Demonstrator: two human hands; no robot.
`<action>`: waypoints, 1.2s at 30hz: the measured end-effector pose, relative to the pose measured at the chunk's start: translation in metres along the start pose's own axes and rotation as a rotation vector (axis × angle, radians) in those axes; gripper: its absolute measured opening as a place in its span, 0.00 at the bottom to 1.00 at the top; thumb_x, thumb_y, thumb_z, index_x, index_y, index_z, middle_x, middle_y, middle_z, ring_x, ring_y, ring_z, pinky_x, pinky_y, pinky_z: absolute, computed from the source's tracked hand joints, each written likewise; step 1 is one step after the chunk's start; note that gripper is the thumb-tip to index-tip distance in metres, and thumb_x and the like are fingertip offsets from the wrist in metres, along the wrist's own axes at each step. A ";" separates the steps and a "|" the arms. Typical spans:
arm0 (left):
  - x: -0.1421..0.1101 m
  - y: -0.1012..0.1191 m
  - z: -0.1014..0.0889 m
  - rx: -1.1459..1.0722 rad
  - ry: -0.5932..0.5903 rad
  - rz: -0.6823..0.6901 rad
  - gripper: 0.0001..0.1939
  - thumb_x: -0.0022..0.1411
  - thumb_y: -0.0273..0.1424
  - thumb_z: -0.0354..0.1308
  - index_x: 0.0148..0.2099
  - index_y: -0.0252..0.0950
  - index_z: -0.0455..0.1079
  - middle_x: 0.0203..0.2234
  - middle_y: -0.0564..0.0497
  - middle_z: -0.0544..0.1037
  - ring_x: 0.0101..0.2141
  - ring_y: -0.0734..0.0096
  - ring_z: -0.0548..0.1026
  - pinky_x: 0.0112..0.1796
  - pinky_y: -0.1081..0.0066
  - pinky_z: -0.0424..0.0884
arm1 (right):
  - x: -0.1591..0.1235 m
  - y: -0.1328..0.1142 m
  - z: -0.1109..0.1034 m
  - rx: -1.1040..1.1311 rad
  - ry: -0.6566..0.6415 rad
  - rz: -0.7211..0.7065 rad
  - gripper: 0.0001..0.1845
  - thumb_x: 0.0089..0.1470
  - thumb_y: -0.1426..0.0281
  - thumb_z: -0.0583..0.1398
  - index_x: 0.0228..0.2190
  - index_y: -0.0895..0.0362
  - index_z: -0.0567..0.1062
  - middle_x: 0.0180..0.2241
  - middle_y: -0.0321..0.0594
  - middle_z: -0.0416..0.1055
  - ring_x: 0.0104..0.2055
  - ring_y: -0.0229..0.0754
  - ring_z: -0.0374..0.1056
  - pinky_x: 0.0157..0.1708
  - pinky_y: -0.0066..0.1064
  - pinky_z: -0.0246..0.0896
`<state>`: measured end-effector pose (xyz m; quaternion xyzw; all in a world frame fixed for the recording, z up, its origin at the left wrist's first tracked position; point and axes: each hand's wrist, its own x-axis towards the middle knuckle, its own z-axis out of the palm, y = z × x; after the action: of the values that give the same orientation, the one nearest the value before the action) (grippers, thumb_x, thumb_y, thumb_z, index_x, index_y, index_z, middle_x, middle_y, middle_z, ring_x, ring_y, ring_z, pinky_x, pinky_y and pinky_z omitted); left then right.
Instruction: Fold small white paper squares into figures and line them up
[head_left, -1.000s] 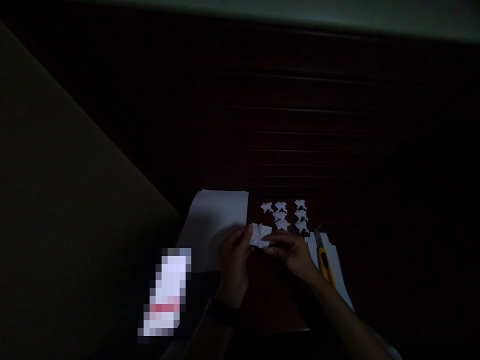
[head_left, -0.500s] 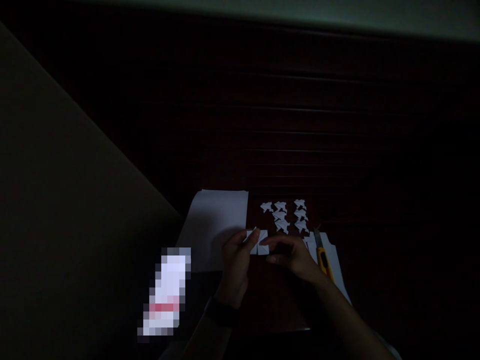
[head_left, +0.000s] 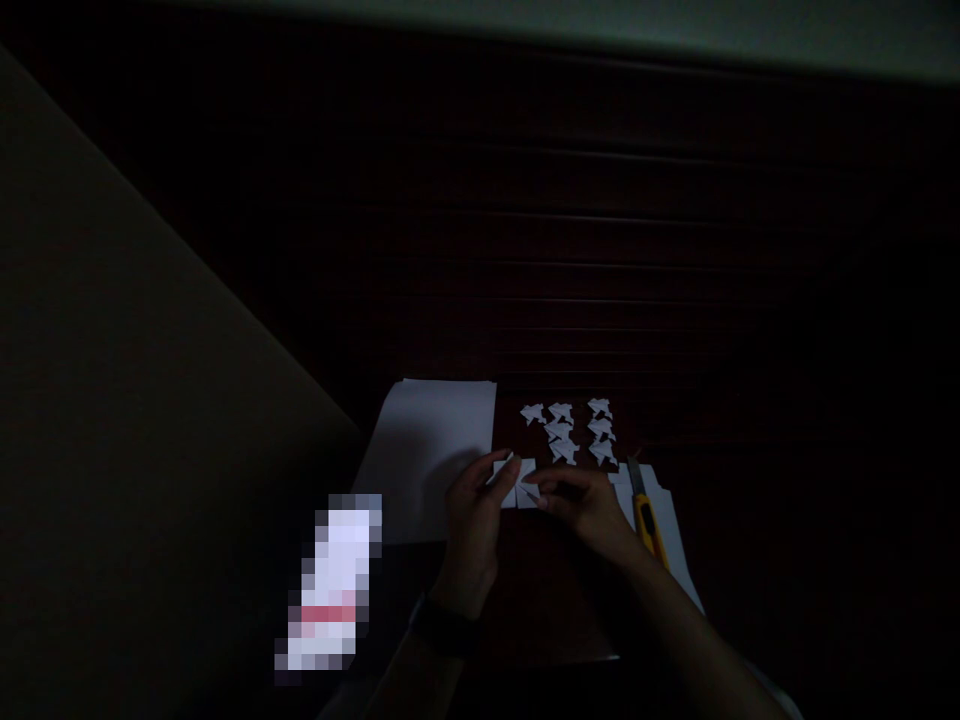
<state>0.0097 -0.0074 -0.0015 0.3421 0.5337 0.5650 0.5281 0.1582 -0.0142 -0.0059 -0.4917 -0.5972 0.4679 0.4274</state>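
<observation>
A small square of folded white paper with crease lines is held up over the dark table. My left hand pinches its left side, thumb on top. At its right side, my right hand has thumb and index finger closed on a lower flap of the same paper. Just beyond the hands lie several small folded white paper figures in uneven columns, pointed at one end.
A stack of white sheets lies at the left, partly behind my left hand. To the right, a yellow utility knife, blade out, rests on more white paper. A blurred-out bright object shows at lower left.
My right thumb has moved up to meet the index finger at the paper's lower right flap. The left hand stays nearly where it was.
</observation>
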 end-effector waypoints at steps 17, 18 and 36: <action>-0.001 -0.010 -0.004 -0.024 -0.101 -0.139 0.20 0.47 0.39 0.65 0.40 0.31 0.72 0.33 0.44 0.79 0.30 0.65 0.77 0.28 0.71 0.71 | 0.003 0.000 0.002 -0.132 0.107 -0.213 0.06 0.51 0.72 0.62 0.32 0.51 0.79 0.35 0.39 0.76 0.38 0.44 0.71 0.41 0.36 0.65; -0.001 -0.010 -0.004 -0.029 -0.099 -0.140 0.20 0.47 0.39 0.65 0.40 0.31 0.72 0.33 0.44 0.79 0.30 0.65 0.77 0.28 0.71 0.71 | 0.002 0.000 0.002 -0.149 0.107 -0.226 0.07 0.51 0.72 0.62 0.32 0.50 0.79 0.35 0.39 0.76 0.38 0.44 0.71 0.40 0.36 0.66; -0.006 -0.013 0.005 0.051 0.013 0.038 0.22 0.48 0.37 0.65 0.44 0.35 0.67 0.30 0.49 0.77 0.30 0.68 0.77 0.31 0.73 0.71 | -0.005 -0.001 0.012 -0.335 0.268 -0.327 0.06 0.54 0.72 0.58 0.34 0.53 0.76 0.33 0.37 0.76 0.35 0.42 0.71 0.37 0.33 0.65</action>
<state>0.0183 -0.0138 -0.0121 0.3619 0.5448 0.5633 0.5049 0.1475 -0.0206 -0.0074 -0.5100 -0.6759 0.2182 0.4852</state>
